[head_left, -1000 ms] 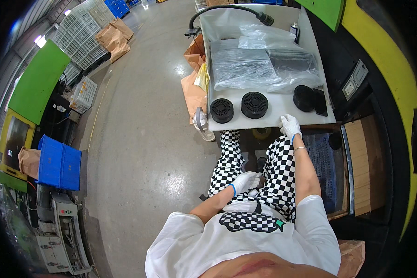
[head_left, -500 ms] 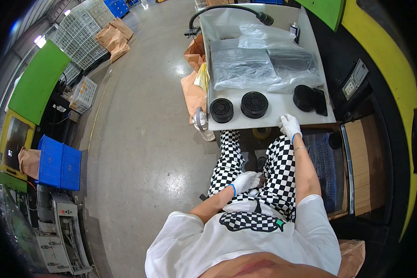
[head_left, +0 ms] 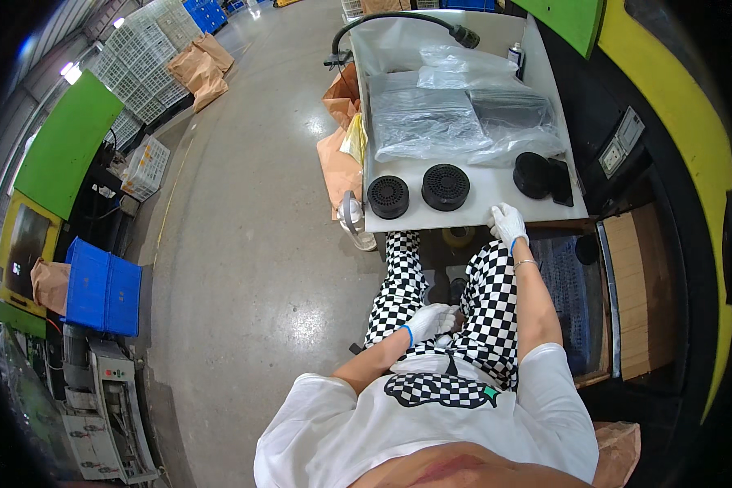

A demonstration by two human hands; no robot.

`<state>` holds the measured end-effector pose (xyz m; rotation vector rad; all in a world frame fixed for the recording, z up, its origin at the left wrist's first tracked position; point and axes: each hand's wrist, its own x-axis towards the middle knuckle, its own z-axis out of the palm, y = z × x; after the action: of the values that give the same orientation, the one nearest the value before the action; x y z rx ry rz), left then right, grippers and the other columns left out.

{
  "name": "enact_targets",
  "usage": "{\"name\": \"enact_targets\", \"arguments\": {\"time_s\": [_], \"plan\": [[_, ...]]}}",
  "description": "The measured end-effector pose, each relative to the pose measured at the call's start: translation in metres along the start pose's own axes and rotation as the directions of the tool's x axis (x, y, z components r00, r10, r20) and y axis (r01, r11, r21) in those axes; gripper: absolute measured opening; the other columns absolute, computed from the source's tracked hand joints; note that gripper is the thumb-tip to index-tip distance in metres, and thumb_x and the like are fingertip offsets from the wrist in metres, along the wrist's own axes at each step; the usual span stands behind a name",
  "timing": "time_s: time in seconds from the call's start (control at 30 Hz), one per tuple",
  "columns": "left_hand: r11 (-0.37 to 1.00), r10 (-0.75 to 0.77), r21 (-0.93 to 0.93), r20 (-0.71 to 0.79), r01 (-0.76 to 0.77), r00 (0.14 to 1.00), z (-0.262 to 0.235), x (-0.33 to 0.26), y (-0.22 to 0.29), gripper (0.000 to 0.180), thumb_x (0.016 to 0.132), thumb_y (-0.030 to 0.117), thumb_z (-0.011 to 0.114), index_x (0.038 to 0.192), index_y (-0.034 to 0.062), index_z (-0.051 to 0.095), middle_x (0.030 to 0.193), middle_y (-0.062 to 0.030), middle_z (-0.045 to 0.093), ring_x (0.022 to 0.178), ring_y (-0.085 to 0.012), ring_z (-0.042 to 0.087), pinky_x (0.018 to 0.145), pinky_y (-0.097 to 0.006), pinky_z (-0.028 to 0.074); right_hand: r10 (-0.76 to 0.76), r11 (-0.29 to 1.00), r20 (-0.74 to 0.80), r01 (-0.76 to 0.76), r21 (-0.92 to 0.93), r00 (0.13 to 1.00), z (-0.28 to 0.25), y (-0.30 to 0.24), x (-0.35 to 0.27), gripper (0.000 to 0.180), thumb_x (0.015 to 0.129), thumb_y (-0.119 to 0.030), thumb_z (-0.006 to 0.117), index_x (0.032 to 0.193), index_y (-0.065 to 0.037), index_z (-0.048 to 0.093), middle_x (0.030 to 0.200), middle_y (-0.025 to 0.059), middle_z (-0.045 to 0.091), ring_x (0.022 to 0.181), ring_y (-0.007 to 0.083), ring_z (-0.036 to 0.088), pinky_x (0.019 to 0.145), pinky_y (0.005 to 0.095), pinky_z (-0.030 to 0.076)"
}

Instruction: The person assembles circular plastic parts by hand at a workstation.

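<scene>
My left hand (head_left: 433, 322), in a white glove, lies in my lap on the checkered trousers (head_left: 395, 286), its fingers loosely stretched out and holding nothing. At the front edge of the white table (head_left: 484, 213), my gloved right hand (head_left: 507, 223) is closed, with bent fingers on the edge. Three round black parts stand along the front of the tabletop: a perforated one (head_left: 388, 197) at left, a larger perforated one (head_left: 446, 187) in the middle, and another (head_left: 533, 175) at right. A flat dark object, possibly a phone (head_left: 560, 182), lies against the right one. Neither hand touches these parts.
Clear plastic bags (head_left: 431, 122) cover the table's middle. A flexible black lamp (head_left: 464, 36) arches over its far side, near a spray can (head_left: 516, 55). A clear jug (head_left: 355, 224) and brown paper bags (head_left: 339, 167) are at its left. An open cardboard box (head_left: 647, 289) stands at right.
The view has shifted very slightly. Both hands and the black parts stay in the same places.
</scene>
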<state>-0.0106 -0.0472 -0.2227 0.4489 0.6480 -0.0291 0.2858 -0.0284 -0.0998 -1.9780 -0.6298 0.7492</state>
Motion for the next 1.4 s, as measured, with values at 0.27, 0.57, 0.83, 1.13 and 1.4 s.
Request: {"name": "enact_targets", "arguments": {"time_s": [0.27,0.57,0.83,1.13,1.4], "plan": [[1.000,-0.013,0.013,0.054,0.012,0.998,0.008,-0.007,0.006,0.022,0.095,0.023,0.053,0.106,0.0039,0.059,0.097,-0.0085,0.063,0.084,-0.0196,0.060,0.076,-0.033,0.051,-0.032,0.996,-0.028,0.030,-0.082,0.999,-0.003,0.004,0.002,0.024,0.095,-0.024,0.050,0.093,-0.002,0.062,0.067,0.0073,0.063,0.049,0.0155,0.057,0.048,0.0315,0.046],[1.000,-0.023,0.011,0.014,0.023,1.000,0.002,-0.002,0.001,0.023,0.097,0.023,0.051,0.105,0.0028,0.059,0.095,-0.0089,0.064,0.084,-0.0201,0.060,0.077,-0.033,0.051,-0.031,0.995,-0.021,0.029,-0.099,0.999,-0.002,0.002,0.001,0.027,0.095,-0.025,0.050,0.101,-0.002,0.062,0.070,0.0095,0.066,0.054,0.0182,0.060,0.052,0.0337,0.048],[0.999,-0.053,0.000,0.003,0.053,0.999,0.003,-0.001,0.003,0.023,0.097,0.023,0.050,0.106,0.0038,0.058,0.097,-0.0095,0.064,0.087,-0.0211,0.060,0.078,-0.033,0.051,-0.037,0.997,-0.019,0.035,-0.073,0.999,-0.003,0.006,0.004,0.022,0.096,-0.022,0.049,0.100,-0.003,0.061,0.068,0.0073,0.062,0.049,0.0141,0.054,0.044,0.0289,0.043],[0.999,-0.008,0.051,-0.003,0.009,1.000,-0.009,0.006,-0.004,0.024,0.097,0.024,0.051,0.107,0.0030,0.058,0.098,-0.0104,0.063,0.087,-0.0211,0.060,0.079,-0.033,0.051,-0.047,0.997,-0.021,0.045,-0.064,0.999,0.000,-0.004,-0.004,0.024,0.095,-0.022,0.049,0.100,-0.002,0.061,0.069,0.0075,0.062,0.049,0.0134,0.053,0.045,0.0287,0.043],[0.997,-0.057,-0.060,-0.031,0.055,0.998,0.000,0.004,0.000,0.019,0.097,0.022,0.051,0.086,0.0062,0.053,0.094,-0.0143,0.060,0.080,-0.0225,0.057,0.077,-0.035,0.050,-0.021,1.000,-0.006,0.021,-0.013,1.000,-0.002,0.005,0.005,0.023,0.096,-0.021,0.048,0.103,-0.002,0.059,0.068,0.0081,0.061,0.047,0.0132,0.051,0.043,0.0286,0.041]]}}
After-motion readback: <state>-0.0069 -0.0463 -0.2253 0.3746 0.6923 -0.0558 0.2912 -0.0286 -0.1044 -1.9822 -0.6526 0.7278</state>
